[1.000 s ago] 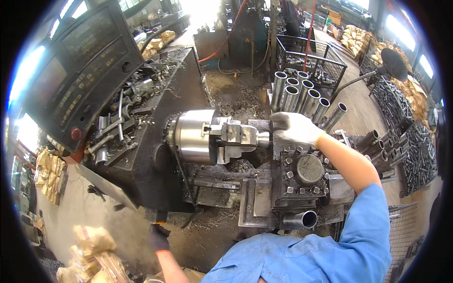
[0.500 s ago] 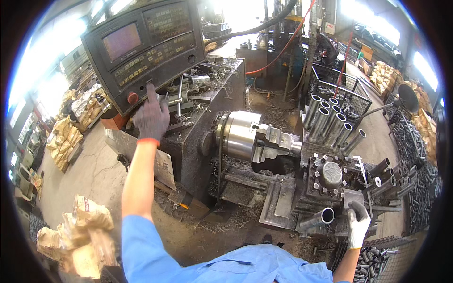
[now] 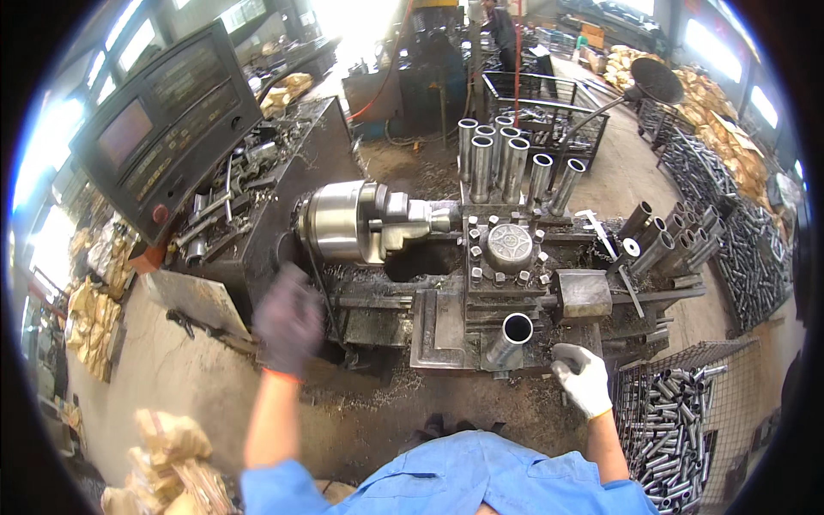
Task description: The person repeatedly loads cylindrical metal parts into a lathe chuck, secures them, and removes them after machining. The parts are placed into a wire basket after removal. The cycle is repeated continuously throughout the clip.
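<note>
My left hand, in a dark glove, hangs in front of the lathe, left of its steel chuck. Motion smears its fingers, and I cannot make out anything in them. My right hand, in a white glove, is beside the lathe's front, its bent fingers a little apart and nothing visible in them. Left of it a metal tube leans with its open end up. A square tool turret with several bolts stands beyond the tube. The chuck's jaws face the turret.
A control panel with a screen stands at the far left. Upright tubes stand behind the turret. A caliper lies near more tubes on the right. A wire basket of short tubes is at lower right. Another person stands far back.
My left hand has left the control panel and come down toward me. My right hand has drawn back from the metal block by the turret. The view has turned rightward.
</note>
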`<state>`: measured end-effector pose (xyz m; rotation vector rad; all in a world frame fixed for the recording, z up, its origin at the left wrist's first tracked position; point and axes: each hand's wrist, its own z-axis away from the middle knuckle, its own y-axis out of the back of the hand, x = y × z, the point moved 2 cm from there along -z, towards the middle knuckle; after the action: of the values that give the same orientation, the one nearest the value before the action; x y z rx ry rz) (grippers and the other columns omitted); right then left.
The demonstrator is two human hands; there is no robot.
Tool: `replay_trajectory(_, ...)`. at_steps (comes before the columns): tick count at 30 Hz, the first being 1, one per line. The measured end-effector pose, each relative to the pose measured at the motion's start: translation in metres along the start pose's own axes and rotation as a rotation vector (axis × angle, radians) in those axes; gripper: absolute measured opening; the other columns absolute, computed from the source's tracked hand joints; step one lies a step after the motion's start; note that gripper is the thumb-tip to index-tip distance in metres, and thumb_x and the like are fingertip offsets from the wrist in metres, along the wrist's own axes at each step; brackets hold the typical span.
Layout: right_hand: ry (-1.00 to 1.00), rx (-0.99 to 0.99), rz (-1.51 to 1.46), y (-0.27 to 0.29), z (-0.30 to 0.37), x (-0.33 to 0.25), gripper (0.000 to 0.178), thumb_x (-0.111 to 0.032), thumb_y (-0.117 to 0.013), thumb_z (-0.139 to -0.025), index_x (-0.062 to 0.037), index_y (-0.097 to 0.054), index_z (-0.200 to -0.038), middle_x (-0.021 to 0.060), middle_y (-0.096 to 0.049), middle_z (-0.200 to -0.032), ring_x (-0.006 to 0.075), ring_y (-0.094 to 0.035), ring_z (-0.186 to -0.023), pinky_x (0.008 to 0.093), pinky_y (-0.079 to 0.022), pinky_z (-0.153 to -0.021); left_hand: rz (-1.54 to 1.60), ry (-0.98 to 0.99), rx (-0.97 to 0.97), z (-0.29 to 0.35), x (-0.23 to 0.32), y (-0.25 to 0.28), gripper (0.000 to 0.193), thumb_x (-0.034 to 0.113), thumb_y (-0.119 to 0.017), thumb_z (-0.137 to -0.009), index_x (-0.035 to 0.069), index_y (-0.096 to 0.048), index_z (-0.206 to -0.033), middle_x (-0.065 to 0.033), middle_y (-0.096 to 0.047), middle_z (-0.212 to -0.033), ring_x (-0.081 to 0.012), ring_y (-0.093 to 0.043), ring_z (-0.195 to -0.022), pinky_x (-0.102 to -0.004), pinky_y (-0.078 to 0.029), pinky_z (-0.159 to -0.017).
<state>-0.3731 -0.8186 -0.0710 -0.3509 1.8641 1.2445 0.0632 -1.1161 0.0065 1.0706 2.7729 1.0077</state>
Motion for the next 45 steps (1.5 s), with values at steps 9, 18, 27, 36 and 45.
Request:
replay_trajectory(9, 0.123, -0.287, -0.192, -0.051, -0.052, 0.013, 0.081, -0.032, -0.088, -0.077, -0.0035, -0.058, -0.146, 0.0178, -0.075, -0.122, 0.0273, -0.074, -0.106, 0.0383, -0.059, -0.093, 0.224, 0.996, -1.235, 0.361, 0.143, 0.016, 0.056, 0.058, -0.058, -0.098, 0.018, -0.071, -0.134, -0.0173, -0.074, -0.13, -0.0395, -0.069, -0.123, -0.049, -0.054, -0.103)
replay_trajectory(18, 0.143, -0.881, -0.558, -0.195, 0.013, -0.053, 0.01, -0.009, -0.066, -0.098, -0.0057, -0.07, -0.106, 0.0076, -0.075, -0.103, 0.018, -0.073, -0.092, 0.0316, -0.059, -0.08, 0.021, 1.327, -0.777, 0.465, 0.17, 0.154, 0.053, 0.051, -0.056, -0.098, 0.017, -0.068, -0.137, -0.0179, -0.074, -0.129, -0.0396, -0.07, -0.122, -0.052, -0.055, -0.101)
replay_trajectory(27, 1.186, -1.617, 0.034, -0.308, 0.332, -0.208, 0.032, -0.038, -0.082, -0.086, -0.0101, -0.075, -0.1, 0.0119, -0.078, -0.094, 0.0311, -0.076, -0.086, 0.0417, -0.06, -0.078, -0.185, 1.899, -0.26, 0.664, 0.288, 0.343, 0.053, 0.052, -0.056, -0.096, 0.016, -0.071, -0.132, -0.0189, -0.074, -0.13, -0.0399, -0.069, -0.122, -0.0514, -0.054, -0.103)
replay_trajectory(36, 2.03, -2.116, -0.295, -0.275, 0.588, -0.292, 0.025, -0.035, -0.077, -0.091, -0.0124, -0.071, -0.102, 0.0094, -0.074, -0.093, 0.0307, -0.072, -0.086, 0.0441, -0.058, -0.077, -0.718, 2.357, 1.185, 0.763, 0.517, 0.386, 0.045, 0.046, -0.068, -0.098, 0.014, -0.073, -0.128, -0.018, -0.075, -0.125, -0.0342, -0.07, -0.121, -0.0437, -0.054, -0.102)
replay_trajectory(45, 1.933, -2.449, -0.314, -0.252, 0.814, -0.34, 0.053, -0.039, -0.088, -0.08, -0.0094, -0.071, -0.12, 0.0172, -0.078, -0.11, 0.0337, -0.076, -0.1, 0.0414, -0.061, -0.088, -2.17, 2.125, 2.032, 0.769, 0.72, 0.277, 0.062, 0.039, -0.053, -0.112, 0.0, -0.043, -0.159, -0.0225, -0.052, -0.159, -0.0373, -0.061, -0.135, -0.0399, -0.048, -0.118)
